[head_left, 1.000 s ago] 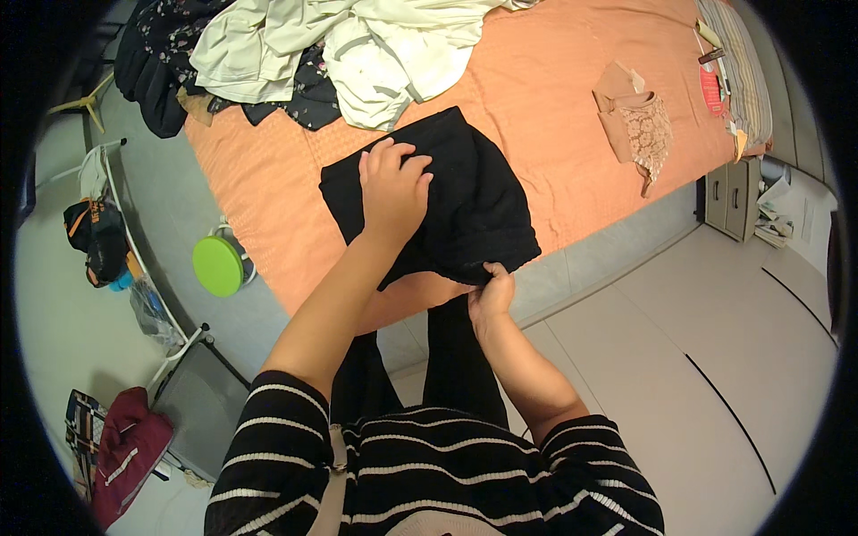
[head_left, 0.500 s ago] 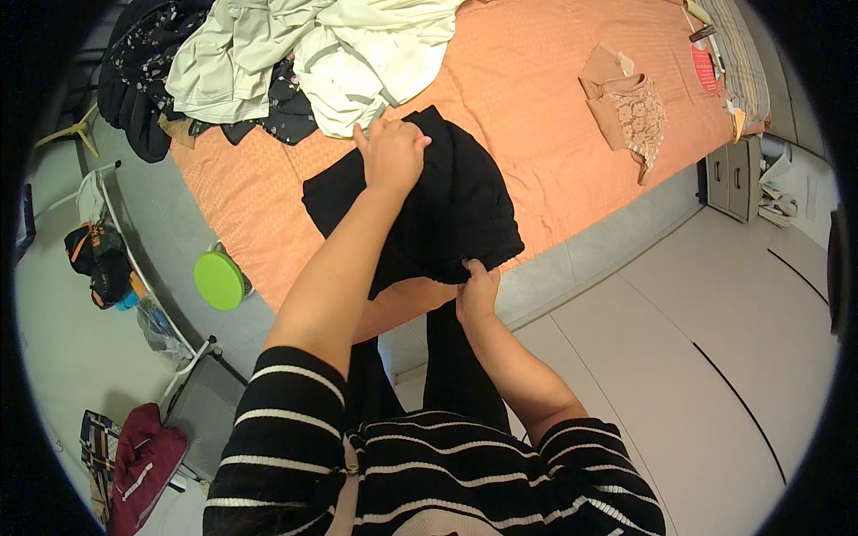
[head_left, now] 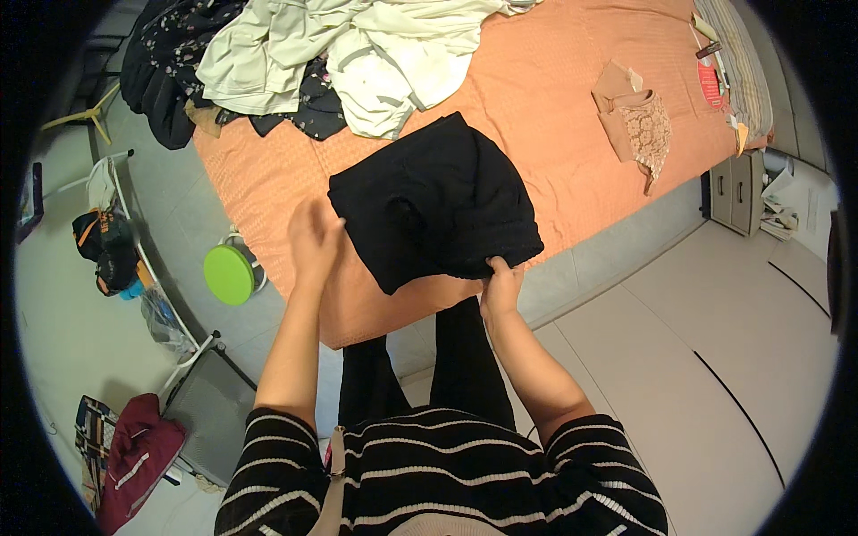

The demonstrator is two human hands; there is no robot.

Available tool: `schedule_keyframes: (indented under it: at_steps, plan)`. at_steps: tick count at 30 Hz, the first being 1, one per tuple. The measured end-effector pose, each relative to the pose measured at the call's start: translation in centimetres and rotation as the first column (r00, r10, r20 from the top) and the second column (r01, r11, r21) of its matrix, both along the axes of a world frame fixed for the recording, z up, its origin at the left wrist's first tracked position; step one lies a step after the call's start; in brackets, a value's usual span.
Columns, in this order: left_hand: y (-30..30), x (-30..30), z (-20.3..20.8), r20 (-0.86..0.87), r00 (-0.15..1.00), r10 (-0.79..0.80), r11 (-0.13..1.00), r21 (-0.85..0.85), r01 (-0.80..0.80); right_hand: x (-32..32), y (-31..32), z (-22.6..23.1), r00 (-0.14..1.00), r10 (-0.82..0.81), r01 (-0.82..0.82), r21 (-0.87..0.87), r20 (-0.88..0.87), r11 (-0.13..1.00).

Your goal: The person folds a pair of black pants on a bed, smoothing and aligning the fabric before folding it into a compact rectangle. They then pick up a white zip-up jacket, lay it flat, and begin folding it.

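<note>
Black garment (head_left: 456, 192) folded on the orange-covered bed (head_left: 554, 134), its edge pinched in the right hand (head_left: 500, 286)

The garment lies near the bed's front edge, with creases across its middle and a gathered hem at its lower right. The right hand grips that hem, thumb on top and fingers closed beneath. The left hand (head_left: 315, 239), slightly blurred, is just beside the garment's left side, fingers loosely open and holding nothing; whether a fingertip touches the cloth, I cannot tell. White clothes (head_left: 393, 67) are heaped beyond, over a dark floral garment (head_left: 320, 98). A beige lace-front garment (head_left: 648, 129) lies well apart to the right. A green-topped stool (head_left: 229, 274) stands on the floor to the left.
</note>
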State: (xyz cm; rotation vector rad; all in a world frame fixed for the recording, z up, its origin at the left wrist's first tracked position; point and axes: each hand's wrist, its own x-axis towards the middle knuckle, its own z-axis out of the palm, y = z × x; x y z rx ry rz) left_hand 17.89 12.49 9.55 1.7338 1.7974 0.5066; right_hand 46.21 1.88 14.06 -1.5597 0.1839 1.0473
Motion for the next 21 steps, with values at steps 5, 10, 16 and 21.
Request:
schedule_keyframes:
  at_steps: [5, 10, 16, 21]
  plan:
    - [5.0, 7.4, 2.4, -0.279, 0.938, -0.205, 0.974, -0.157, 0.166, 1.9, 0.8, 0.2, 0.998, 0.043, -0.046, -0.066, -0.042, 0.997]
    - [5.9, 4.4, 3.6, 0.044, 0.928, -0.369, 0.926, -0.071, 0.372, 8.9, 2.6, 8.0, 0.991, 0.119, -0.108, 0.16, -0.064, 0.981]
    - [6.9, -7.0, 9.8, 0.585, 0.809, 0.051, 0.994, 0.048, -0.098, 17.3, -0.9, 14.8, 0.961, 0.124, -0.047, 0.294, -0.249, 0.955]
    - [6.4, -17.5, 5.2, 0.848, 0.044, 0.528, 0.731, -0.427, -0.532, 14.6, -0.3, 15.8, 0.919, 0.2, -0.085, 0.325, -0.339, 0.942]
